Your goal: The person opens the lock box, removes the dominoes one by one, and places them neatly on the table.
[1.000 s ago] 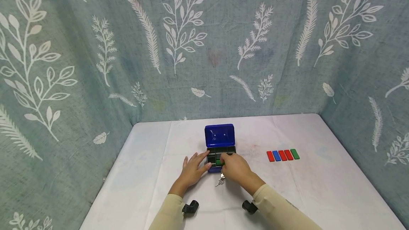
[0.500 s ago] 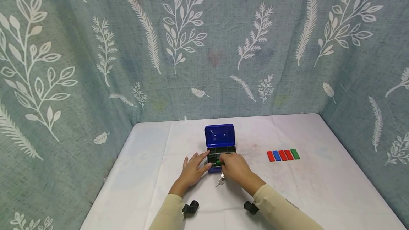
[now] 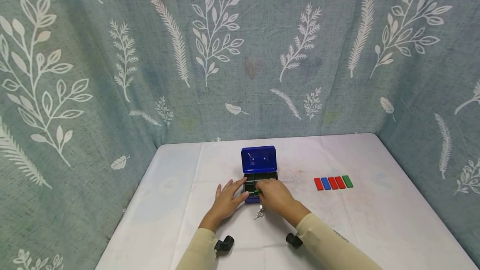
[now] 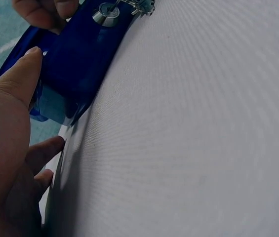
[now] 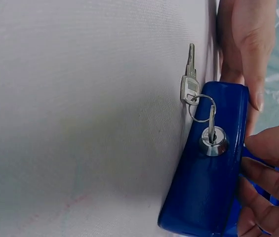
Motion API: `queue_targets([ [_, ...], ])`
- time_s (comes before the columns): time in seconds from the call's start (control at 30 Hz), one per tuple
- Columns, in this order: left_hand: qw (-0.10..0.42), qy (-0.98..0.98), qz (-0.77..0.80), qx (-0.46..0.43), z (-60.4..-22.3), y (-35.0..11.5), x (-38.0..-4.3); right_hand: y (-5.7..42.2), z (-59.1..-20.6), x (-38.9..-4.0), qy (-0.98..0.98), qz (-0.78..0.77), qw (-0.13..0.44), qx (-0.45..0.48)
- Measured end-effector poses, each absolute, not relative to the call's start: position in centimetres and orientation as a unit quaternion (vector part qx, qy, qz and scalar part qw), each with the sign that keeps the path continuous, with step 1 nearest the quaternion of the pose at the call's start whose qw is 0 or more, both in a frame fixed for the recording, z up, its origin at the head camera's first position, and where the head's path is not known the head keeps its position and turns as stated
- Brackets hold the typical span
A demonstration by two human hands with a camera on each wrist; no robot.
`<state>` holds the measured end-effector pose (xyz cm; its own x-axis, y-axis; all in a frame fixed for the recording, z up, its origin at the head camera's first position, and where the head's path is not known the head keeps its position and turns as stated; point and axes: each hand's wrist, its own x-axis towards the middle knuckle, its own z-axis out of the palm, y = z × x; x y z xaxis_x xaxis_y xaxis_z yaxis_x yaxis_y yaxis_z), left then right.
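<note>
A blue cash box [image 3: 258, 160] stands with its lid up in the middle of the table in the head view. Inside lies a dark compartment tray [image 3: 249, 187]. My left hand [image 3: 225, 200] rests against the box's left end, thumb and forefinger extended along its rim. My right hand [image 3: 277, 197] reaches into the tray from the right, bent fingers pinching a green block [image 3: 257, 192], of which only a sliver shows. In the right wrist view a key sits in the front lock [image 5: 214, 140], and a second key [image 5: 190, 86] hangs from its ring; the fingertips are hidden behind the rim.
To the right, a row of flat blocks lies on the white tablecloth [image 3: 375, 220]: a red one [image 3: 318, 183], a blue one [image 3: 326, 183], two more red and a green one [image 3: 347, 181]. A leaf-patterned curtain [image 3: 255, 53] encloses the table's back and sides.
Less of the green block shows beside my right fingers, which have shifted slightly left over it. My left hand and the box stay in place.
</note>
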<state>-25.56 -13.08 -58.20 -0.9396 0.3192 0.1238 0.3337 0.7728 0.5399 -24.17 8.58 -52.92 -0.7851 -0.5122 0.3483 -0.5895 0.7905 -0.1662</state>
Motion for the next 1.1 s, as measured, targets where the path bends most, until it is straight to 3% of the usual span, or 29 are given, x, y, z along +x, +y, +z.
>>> queue_targets([
  [0.53,0.020,-0.939,-0.295,-0.176,-58.4,-13.1,-25.3,8.7,-52.1,-24.3,-0.944,0.122,0.069,0.299],
  [1.1,0.018,-0.939,-0.296,-0.173,-58.3,-13.1,-25.4,9.0,-51.4,-24.7,-0.939,0.154,0.052,0.304],
])
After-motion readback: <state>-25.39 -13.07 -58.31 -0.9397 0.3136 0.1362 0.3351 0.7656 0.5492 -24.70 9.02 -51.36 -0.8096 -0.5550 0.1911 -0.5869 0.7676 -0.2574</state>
